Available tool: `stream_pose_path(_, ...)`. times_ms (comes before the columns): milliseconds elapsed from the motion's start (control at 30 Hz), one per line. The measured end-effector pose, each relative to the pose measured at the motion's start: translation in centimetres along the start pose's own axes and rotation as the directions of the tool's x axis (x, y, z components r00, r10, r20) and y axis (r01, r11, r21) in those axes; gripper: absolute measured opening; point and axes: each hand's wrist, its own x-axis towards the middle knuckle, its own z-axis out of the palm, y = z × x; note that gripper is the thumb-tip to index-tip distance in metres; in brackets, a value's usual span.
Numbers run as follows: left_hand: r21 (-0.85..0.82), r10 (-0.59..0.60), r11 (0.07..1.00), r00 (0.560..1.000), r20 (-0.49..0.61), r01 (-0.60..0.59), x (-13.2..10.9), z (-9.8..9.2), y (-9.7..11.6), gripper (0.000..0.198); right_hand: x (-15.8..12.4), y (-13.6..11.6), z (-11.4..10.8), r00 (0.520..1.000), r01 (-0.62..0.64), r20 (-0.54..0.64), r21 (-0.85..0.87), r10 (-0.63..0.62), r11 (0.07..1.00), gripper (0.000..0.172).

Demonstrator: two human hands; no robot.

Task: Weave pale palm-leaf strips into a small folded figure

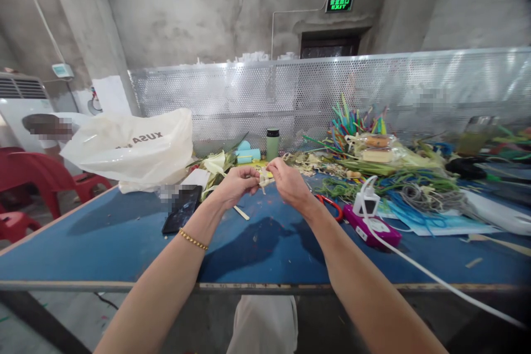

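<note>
Both my hands meet above the middle of the blue table. My left hand pinches one side of a small pale, straw-like piece, its thumb and forefinger pressed together. On the other side, my right hand has its fingers closed on the same piece. A thin end hangs down between the hands; its exact shape is too small to make out. Below my left hand lies a loose pale strip. Red-handled scissors rest just right of my right wrist, partly hidden by it.
A purple power strip with a white charger and cable sits at right. Behind are a green bottle, dried husks and colourful stems. At left stand a large plastic bag and a dark tablet. A person sits far left.
</note>
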Motion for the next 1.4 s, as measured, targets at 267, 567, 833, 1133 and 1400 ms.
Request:
stream_pose_path(267, -0.006, 0.009, 1.000, 1.000, -0.002, -0.010, 0.0, -0.2, 0.0, 0.012, -0.2, -1.1, -1.0, 0.995, 0.017, 0.095, 0.191, -0.035, 0.981, 0.022)
stream_pose_path(567, -0.036, 0.005, 0.999, 0.998, 0.057, -0.003, -0.3, 0.1, 0.5, 0.014, -0.3, -1.7, -0.4, 0.999, -0.035, -0.002, 0.423, 0.040, 0.905, 0.011)
stream_pose_path(833, -0.079, 0.002, 0.997, 0.996, 0.085, 0.005, -0.4, -0.1, 0.8, 0.019, -0.4, -2.3, -0.1, 0.984, -0.138, -0.031, 0.486, 0.175, 0.863, 0.018)
stream_pose_path(1133, -0.112, -0.004, 0.994, 0.994, 0.107, 0.016, -0.3, 0.3, 0.7, 0.021, -0.2, -1.6, 0.3, 0.978, -0.118, -0.120, 0.353, 0.169, 0.928, 0.021)
stream_pose_path(1400, -0.032, 0.056, 0.998, 0.997, 0.046, -0.054, -0.2, 0.3, 0.0, 0.026, -0.1, -1.0, 0.5, 0.982, -0.100, -0.107, 0.390, 0.153, 0.915, 0.020)
